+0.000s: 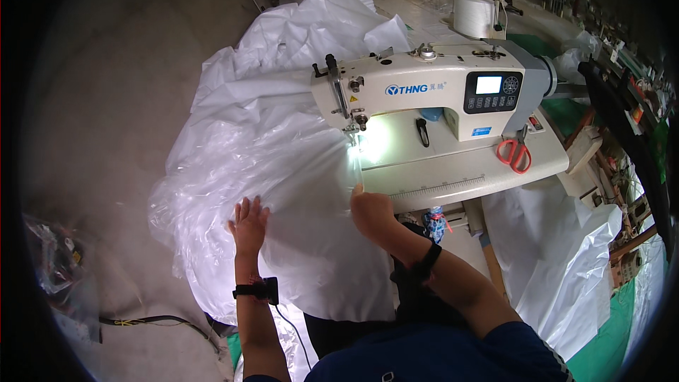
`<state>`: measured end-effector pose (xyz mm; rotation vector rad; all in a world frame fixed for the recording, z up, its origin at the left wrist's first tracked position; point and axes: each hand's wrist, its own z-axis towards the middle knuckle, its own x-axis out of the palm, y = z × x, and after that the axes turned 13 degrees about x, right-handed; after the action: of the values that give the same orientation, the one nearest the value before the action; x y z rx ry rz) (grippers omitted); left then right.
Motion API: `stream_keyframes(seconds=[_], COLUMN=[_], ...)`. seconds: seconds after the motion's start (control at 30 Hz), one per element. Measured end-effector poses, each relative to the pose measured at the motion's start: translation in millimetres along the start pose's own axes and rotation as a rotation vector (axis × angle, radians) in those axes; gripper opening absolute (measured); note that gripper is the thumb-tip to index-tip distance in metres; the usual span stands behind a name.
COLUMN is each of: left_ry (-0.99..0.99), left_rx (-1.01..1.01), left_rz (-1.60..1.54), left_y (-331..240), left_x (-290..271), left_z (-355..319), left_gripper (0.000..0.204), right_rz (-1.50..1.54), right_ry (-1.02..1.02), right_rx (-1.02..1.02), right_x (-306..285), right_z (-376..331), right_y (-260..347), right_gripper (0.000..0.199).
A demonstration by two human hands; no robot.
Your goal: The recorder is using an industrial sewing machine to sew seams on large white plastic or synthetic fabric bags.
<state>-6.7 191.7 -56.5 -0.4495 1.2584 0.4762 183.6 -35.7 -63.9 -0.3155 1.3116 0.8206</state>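
A large sheet of white translucent plastic (233, 134) drapes over the left of the table and hangs toward my lap. Its right edge runs beneath the needle area of a white sewing machine (424, 64), where a bright lamp shines. My left hand (250, 225) lies flat on the sheet with its fingers spread. Close to the table's front edge, my right hand (371, 212) is closed on the sheet's edge, just in front of the needle. Its fingertips are partly hidden by the hand itself.
Red-handled scissors (515, 155) and a small black tool (422, 132) lie on the machine table (460, 173). Behind the machine stands a white thread cone (474, 15). More white plastic (559, 255) hangs at the right. A black cable (163, 320) crosses the floor at left.
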Motion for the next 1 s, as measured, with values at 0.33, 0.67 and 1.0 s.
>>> stream_keyframes(seconds=[0.33, 0.67, 1.0], left_ry=[0.103, 0.177, -0.186], left_rx=[-0.036, -0.033, 0.398], left_rz=[-0.029, -0.011, -0.256], left_y=[4, 5, -90], left_x=[5, 14, -44], left_z=[57, 116, 20], left_gripper=[0.049, 0.049, 0.031], right_rz=[-0.017, 0.085, 1.334], right_ry=[0.103, 0.116, 0.860], right_rx=[0.069, 0.130, 0.601], right_x=[2, 5, -20], right_z=[57, 92, -65], right_y=[-2, -3, -61], right_gripper=[0.039, 0.025, 0.028])
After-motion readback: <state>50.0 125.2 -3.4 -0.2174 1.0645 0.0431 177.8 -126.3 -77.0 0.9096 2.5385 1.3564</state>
